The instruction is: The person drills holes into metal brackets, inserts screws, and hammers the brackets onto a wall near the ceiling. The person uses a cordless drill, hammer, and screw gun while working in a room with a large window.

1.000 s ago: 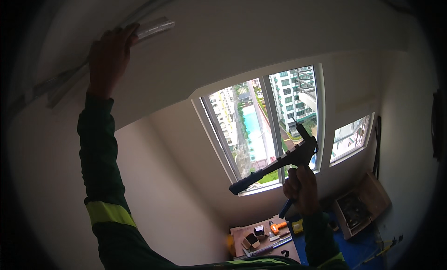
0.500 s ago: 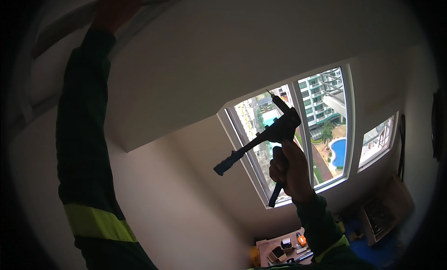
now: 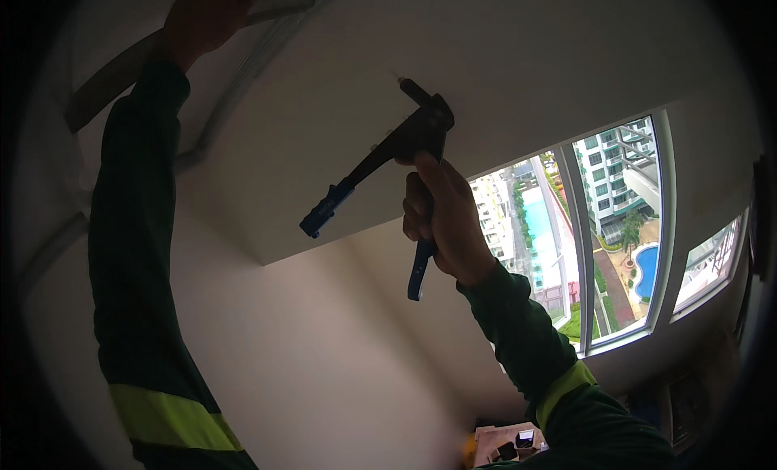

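In my right hand (image 3: 450, 219) is a hand riveter (image 3: 422, 128) with a black body and blue grips. My fingers are wrapped round one handle, while the other handle is spread wide to the left. From its nose, pointing up and left, a thin pin that looks like a rivet (image 3: 396, 75) sticks out. High at the upper left, my raised left hand (image 3: 209, 21) is closed round a grey metal bar or channel (image 3: 113, 85) near the ceiling. The dim light hides the exact finger placement there.
A pale ceiling drop (image 3: 340, 138) has a lower edge near the riveter. To the right is a window (image 3: 579, 227) with buildings and a pool outside. Far below stands a small table (image 3: 495, 439) with several items. Another metal strip (image 3: 243, 81) runs along the ceiling edge.
My right hand has carried the riveter up and left, from in front of the window to below the ceiling. My left hand keeps its place on the bar; the view has shifted slightly.
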Demonstrator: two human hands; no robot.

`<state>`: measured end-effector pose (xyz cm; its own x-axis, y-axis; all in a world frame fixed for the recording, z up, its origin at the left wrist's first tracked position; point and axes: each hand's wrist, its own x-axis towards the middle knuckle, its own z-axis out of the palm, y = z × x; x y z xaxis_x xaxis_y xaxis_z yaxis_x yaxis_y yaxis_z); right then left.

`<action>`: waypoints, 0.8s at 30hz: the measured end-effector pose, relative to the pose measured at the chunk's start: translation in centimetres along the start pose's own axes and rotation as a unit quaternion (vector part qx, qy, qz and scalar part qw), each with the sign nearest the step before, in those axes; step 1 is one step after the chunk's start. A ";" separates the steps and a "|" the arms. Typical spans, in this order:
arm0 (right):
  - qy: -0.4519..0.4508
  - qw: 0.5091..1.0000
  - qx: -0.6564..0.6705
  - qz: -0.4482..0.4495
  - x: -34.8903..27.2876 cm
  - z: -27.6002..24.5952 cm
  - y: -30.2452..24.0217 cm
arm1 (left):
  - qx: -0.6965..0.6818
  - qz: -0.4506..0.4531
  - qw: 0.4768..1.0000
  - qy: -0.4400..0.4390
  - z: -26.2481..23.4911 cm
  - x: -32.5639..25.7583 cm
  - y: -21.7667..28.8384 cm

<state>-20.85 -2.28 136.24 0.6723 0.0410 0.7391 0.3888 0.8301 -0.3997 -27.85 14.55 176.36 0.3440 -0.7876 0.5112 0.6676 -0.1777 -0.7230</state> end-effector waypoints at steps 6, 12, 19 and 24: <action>-0.020 0.998 0.043 0.036 1.7 -1.5 -0.8 | -0.029 -0.072 0.996 0.035 -0.2 -1.5 1.2; -0.046 0.999 0.021 0.007 1.9 -2.6 -0.5 | -0.022 -0.098 0.993 0.054 -0.4 -2.6 2.8; -0.040 0.998 0.034 0.026 2.6 -2.7 0.0 | -0.019 -0.098 0.992 0.072 -2.7 -2.0 2.7; -0.051 0.997 0.050 0.029 3.1 -2.5 0.5 | -0.001 -0.066 0.995 0.069 -4.4 -1.3 3.3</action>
<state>-16.99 -3.14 137.03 0.6223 0.1418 0.7699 0.2840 0.8755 -0.3908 -29.01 12.37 171.28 0.1597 -0.8303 0.5340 0.6999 -0.2863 -0.6544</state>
